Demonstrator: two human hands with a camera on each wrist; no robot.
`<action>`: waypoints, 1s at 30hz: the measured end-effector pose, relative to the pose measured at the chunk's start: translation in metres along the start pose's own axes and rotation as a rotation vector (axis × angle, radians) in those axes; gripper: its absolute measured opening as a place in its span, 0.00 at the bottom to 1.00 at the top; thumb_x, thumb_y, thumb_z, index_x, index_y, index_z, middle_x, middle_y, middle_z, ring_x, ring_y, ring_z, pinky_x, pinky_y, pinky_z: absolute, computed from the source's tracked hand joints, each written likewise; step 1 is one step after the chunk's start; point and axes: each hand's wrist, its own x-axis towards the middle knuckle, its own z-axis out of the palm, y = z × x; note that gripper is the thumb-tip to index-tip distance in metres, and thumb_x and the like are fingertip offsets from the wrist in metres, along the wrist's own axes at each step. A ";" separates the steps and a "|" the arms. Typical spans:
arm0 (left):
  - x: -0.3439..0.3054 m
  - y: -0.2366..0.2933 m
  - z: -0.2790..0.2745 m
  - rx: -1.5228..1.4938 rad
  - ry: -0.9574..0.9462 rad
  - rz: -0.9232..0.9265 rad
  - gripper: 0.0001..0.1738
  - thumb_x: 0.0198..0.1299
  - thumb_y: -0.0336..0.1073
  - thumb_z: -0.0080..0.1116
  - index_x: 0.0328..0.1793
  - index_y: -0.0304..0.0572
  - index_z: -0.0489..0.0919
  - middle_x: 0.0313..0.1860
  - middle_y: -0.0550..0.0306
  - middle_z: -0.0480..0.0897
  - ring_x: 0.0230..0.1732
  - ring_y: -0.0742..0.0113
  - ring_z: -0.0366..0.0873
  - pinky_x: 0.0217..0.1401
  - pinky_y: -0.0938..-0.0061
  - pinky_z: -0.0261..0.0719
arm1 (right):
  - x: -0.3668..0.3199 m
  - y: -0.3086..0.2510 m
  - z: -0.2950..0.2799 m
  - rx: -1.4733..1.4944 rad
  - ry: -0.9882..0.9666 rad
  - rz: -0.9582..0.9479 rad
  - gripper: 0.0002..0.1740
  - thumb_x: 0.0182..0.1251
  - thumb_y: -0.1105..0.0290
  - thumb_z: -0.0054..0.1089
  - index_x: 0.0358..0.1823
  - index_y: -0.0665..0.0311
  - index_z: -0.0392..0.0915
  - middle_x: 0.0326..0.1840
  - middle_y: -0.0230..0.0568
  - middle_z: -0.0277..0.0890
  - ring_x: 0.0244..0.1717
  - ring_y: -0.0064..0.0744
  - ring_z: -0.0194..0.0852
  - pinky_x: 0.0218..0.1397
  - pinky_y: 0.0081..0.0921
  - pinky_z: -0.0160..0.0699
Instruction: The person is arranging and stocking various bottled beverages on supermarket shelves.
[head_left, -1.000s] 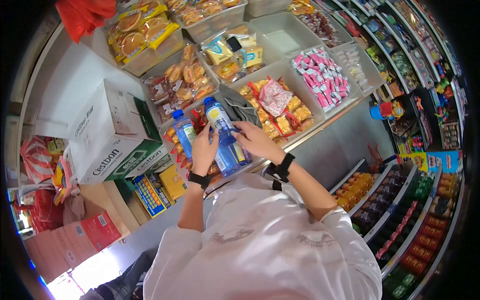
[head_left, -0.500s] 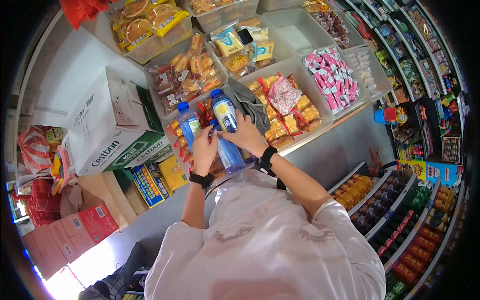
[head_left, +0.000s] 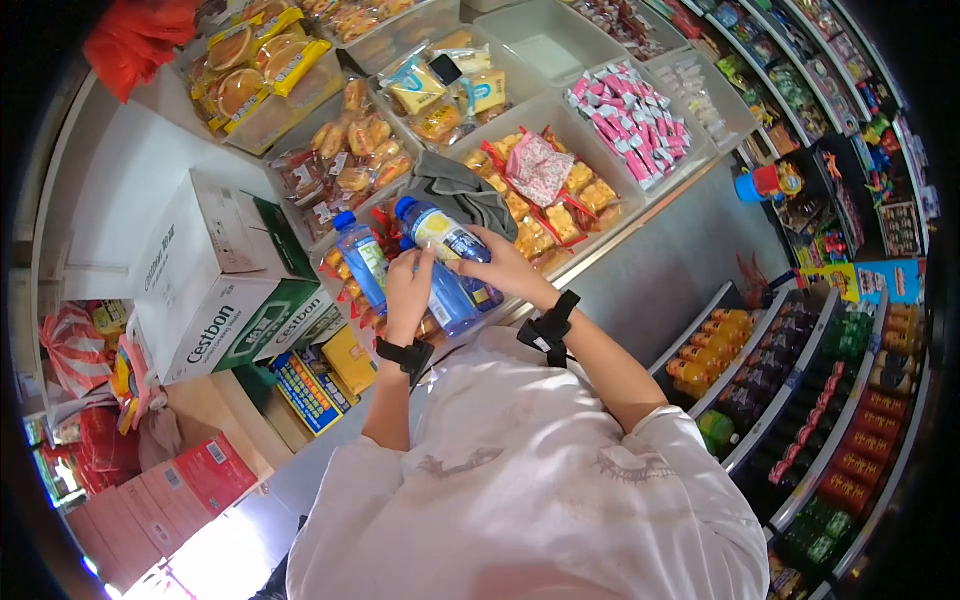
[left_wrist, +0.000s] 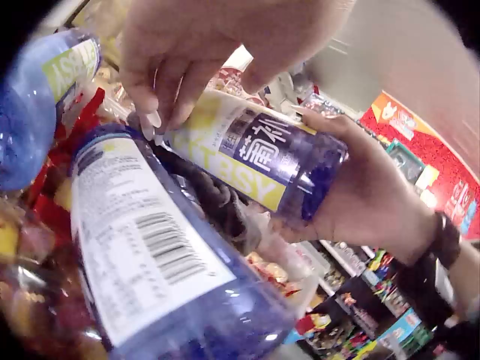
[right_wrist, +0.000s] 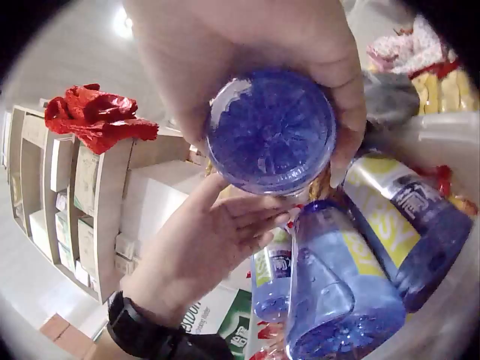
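Note:
My right hand (head_left: 508,270) grips a blue plastic bottle (head_left: 440,230) with a yellow and dark label, tilted with its cap pointing away from me. In the right wrist view the round base of this bottle faces the camera, fingers and thumb around its sides. My left hand (head_left: 408,292) is close beside it; in the left wrist view its fingertips (left_wrist: 154,118) meet the label near the shoulder. Three more blue bottles lean below: one on the left (head_left: 362,258), one in the middle (right_wrist: 337,270) with its barcode (left_wrist: 172,244) showing, and one on the right (right_wrist: 409,225).
The bottles lie on a bin of red-wrapped snacks (head_left: 345,285), with a grey cloth (head_left: 460,190) beyond. Open bins of bread (head_left: 360,145) and pink-wrapped sweets (head_left: 632,125) surround them. A Cestbon carton (head_left: 205,280) stands left; drink shelves (head_left: 790,400) stand right.
The right hand, first low on the held bottle, has shifted its grip, and the bottle has been lowered closer to the others. The left hand stays beside it. The head view has shifted slightly.

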 end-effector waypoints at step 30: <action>-0.177 0.237 0.033 -0.919 -0.900 0.381 0.29 0.65 0.34 0.63 0.68 0.30 0.67 0.59 0.52 0.78 0.60 0.67 0.75 0.65 0.70 0.70 | -0.353 -0.123 -0.033 -0.096 0.929 -0.346 0.49 0.61 0.58 0.68 0.77 0.68 0.51 0.60 0.54 0.65 0.61 0.49 0.68 0.64 0.34 0.67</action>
